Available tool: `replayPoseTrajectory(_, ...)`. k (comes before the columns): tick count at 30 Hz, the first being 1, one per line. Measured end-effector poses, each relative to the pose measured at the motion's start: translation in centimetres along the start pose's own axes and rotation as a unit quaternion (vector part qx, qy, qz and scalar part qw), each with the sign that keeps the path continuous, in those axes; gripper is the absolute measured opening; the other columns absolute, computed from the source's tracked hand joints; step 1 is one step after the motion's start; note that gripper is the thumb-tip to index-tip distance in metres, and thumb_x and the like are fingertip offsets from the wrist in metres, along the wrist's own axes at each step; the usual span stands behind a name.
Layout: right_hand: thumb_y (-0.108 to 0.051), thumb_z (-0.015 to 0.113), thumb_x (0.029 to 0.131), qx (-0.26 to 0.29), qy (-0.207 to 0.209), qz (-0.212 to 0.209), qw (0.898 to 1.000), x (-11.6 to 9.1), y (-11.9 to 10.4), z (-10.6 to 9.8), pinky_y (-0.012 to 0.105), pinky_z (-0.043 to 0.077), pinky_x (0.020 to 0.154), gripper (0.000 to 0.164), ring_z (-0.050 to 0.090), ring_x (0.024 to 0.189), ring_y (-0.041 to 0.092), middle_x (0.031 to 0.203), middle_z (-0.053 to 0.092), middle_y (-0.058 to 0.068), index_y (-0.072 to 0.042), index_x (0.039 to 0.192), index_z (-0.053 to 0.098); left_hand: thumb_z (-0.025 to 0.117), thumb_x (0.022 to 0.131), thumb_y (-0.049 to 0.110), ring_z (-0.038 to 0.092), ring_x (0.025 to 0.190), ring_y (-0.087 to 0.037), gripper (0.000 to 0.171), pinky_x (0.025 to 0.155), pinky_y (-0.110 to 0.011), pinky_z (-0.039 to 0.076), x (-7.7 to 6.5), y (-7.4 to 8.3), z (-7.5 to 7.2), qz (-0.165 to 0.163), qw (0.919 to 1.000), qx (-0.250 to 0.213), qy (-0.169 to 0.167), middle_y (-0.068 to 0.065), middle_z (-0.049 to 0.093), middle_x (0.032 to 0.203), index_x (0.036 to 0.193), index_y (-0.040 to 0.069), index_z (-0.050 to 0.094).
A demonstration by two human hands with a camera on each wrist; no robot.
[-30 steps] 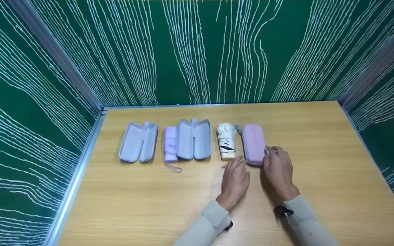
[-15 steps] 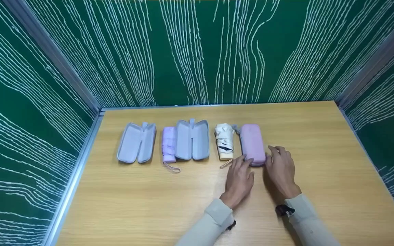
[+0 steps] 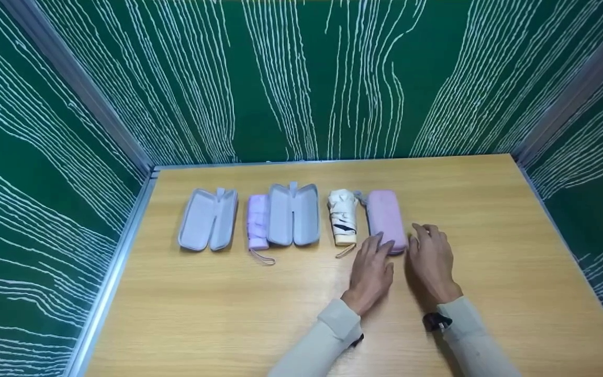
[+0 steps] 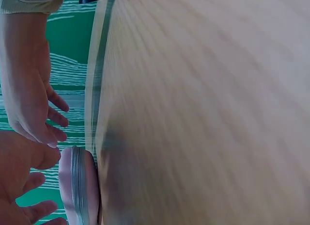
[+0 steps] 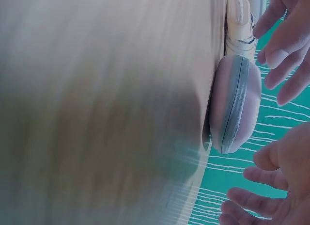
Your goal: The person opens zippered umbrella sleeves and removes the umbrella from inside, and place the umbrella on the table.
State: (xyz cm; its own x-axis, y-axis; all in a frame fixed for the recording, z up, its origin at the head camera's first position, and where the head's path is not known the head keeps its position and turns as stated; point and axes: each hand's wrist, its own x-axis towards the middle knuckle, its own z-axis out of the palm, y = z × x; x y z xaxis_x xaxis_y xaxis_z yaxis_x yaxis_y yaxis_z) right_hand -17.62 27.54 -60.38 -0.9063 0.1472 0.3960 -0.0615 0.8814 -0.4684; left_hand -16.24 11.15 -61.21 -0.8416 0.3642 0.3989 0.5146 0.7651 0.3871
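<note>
A closed pink case (image 3: 385, 217) with a grey zipper band lies on the table. My left hand (image 3: 369, 273) is relaxed over the case's near end, its fingertips overlapping it in the head view. To the right of the case is my right hand (image 3: 431, 260), fingers loosely bent, with a gap to the case's side. The right wrist view shows the case (image 5: 236, 104) resting with its zipper facing the camera, fingers of both hands above and beside it. Left of it lies a folded white umbrella (image 3: 342, 214) with black marks and a wrist loop.
Farther left, a folded purple umbrella (image 3: 257, 225) with a strap lies against an unfolded grey-lined case (image 3: 280, 215). Another unfolded case (image 3: 198, 219) sits at the far left. Green walls with white lines enclose the wooden table (image 3: 218, 319).
My right hand has come away from the pink case's right side. My left hand has shifted right and slightly forward, over its near end. The cases and umbrellas keep their places.
</note>
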Motion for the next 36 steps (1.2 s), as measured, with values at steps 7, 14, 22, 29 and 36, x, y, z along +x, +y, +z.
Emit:
replayPoseTrajectory(7,-0.002,0.068,0.096,0.001,-0.001,0.003,1.000,0.0,0.2,0.1,0.062,0.052,0.081,0.031,0.062,0.100,0.054,0.118,0.065,0.033,0.010,0.125,0.069,0.081,0.089,0.019,0.057,0.137,-0.030,0.047,0.113,-0.033,0.048,0.4,0.2,0.2,0.023,0.9991,0.033,-0.014,-0.011,0.060,0.148,0.134,0.013,0.070)
replayPoseTrajectory(14,0.000,0.068,0.095,-0.002,0.019,-0.014,1.000,0.2,0.8,0.2,0.064,0.053,0.076,0.030,0.063,0.095,0.054,0.114,0.066,0.033,0.010,0.123,0.070,0.077,0.092,0.023,0.054,0.141,-0.027,0.047,0.119,-0.031,0.042,0.6,0.4,0.3,0.037,0.9953,0.079,-0.041,-0.007,0.058,0.152,0.138,0.017,0.068)
replayPoseTrajectory(22,-0.001,0.068,0.097,0.001,0.020,-0.018,1.000,0.6,1.4,0.1,0.065,0.052,0.078,0.028,0.064,0.096,0.056,0.113,0.067,0.034,0.011,0.122,0.070,0.076,0.095,0.026,0.051,0.145,-0.027,0.049,0.118,-0.032,0.042,0.9,0.6,0.6,0.035,0.9910,0.107,-0.072,-0.004,0.056,0.156,0.142,0.021,0.065)
replayPoseTrajectory(29,-0.003,0.065,0.100,0.008,-0.006,-0.003,1.000,0.9,1.6,0.0,0.065,0.052,0.081,0.029,0.063,0.100,0.056,0.116,0.065,0.035,0.011,0.124,0.069,0.073,0.097,0.028,0.050,0.145,-0.026,0.049,0.118,-0.032,0.042,1.2,0.7,0.7,0.042,0.9844,0.140,-0.098,-0.002,0.056,0.156,0.145,0.023,0.064)
replayPoseTrajectory(36,-0.005,0.063,0.102,0.015,-0.025,0.008,1.000,1.2,1.5,-0.1,0.066,0.051,0.085,0.030,0.062,0.103,0.057,0.119,0.064,0.036,0.011,0.127,0.067,0.073,0.096,0.030,0.053,0.142,-0.025,0.052,0.117,-0.032,0.043,1.4,0.6,1.0,0.048,0.9800,0.165,-0.100,-0.001,0.058,0.154,0.147,0.024,0.062)
